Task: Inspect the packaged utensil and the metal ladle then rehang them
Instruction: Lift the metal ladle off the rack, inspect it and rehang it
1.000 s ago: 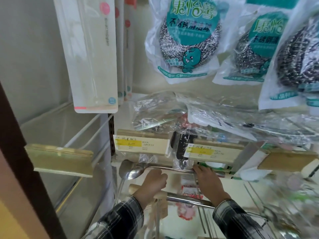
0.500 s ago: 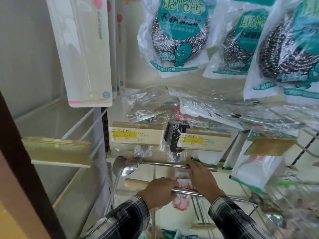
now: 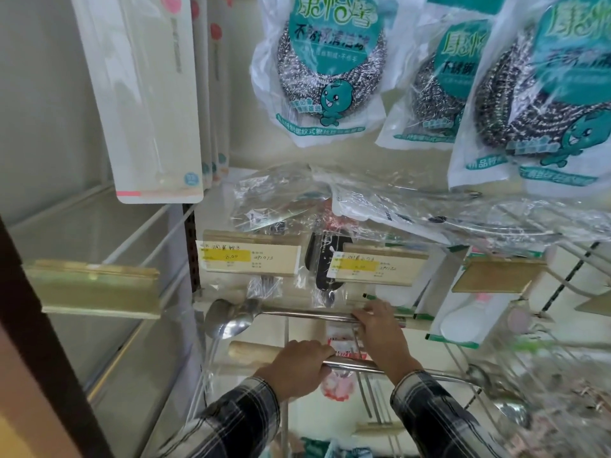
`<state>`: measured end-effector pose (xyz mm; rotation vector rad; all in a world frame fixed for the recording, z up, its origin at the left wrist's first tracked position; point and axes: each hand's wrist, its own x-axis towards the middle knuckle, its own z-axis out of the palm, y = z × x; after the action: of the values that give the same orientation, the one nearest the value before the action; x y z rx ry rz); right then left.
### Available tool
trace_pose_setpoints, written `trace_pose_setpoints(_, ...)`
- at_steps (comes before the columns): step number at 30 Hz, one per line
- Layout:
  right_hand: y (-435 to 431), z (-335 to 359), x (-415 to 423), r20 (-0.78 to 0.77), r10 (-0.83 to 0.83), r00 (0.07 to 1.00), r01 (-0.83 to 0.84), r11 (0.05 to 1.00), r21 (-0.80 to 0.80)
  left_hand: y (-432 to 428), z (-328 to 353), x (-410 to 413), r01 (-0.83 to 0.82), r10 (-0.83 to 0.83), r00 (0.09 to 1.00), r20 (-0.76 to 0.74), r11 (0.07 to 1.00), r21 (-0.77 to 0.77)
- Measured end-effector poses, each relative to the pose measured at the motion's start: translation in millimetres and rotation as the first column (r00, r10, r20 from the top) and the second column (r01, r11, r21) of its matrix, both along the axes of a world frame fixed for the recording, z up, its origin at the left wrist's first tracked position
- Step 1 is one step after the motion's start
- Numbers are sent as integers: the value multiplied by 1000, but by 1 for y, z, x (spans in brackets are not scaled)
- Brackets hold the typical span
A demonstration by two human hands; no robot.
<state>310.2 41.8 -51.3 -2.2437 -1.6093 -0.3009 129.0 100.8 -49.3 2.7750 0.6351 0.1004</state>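
Observation:
The metal ladle [image 3: 228, 320] lies level in front of the display, bowl to the left and handle running right. My right hand [image 3: 380, 327] is closed over that handle near its far end. Just below it is a second utensil [image 3: 254, 353] with a pale wooden handle and a steel shaft running right, and it seems to have clear wrap around it. My left hand [image 3: 297, 368] grips it where wood meets steel. Both sleeves are dark plaid.
Bagged steel scourers [image 3: 327, 71] hang above, and long white packs [image 3: 148, 94] hang at upper left. Clear-bagged utensils [image 3: 274, 206] sit behind two yellow price tags [image 3: 248, 259]. A white brush pack [image 3: 463, 322] and wire hooks with more ladles [image 3: 509, 411] crowd the right. A dark post [image 3: 39, 325] stands on the left.
Both hands keep their holds. The ladle and the wooden-handled utensil have shifted slightly left in the view, and a little more of the wooden handle shows past my left hand.

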Motion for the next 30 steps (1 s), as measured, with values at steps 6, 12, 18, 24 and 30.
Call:
trace_pose_setpoints(6, -6, 0, -17, -19, -60, 998, 61, 997, 55, -1, 4, 0, -25, 25, 1000, -2, 1000, -12)
trace_pose_setpoints(12, -35, 10, -65, -357, -54, 933, 127, 975, 183, -1, 6, 3, -52, 54, 998, 33, 997, -59)
trace_pose_setpoints(18, -77, 23, -101, -992, 2, 126, 399, 915, 53, -8, 18, -4, -83, 78, 989, 127, 996, 33)
trace_pose_setpoints(24, -88, 14, -117, -938, 193, -288, 461, 887, 40, -24, 29, -29, -81, 71, 975, 210, 996, 37)
trace_pose_setpoints(30, -92, 17, -127, -945, 236, -228, 498, 862, 95, -37, 35, -52, -30, 23, 971, 239, 999, 24)
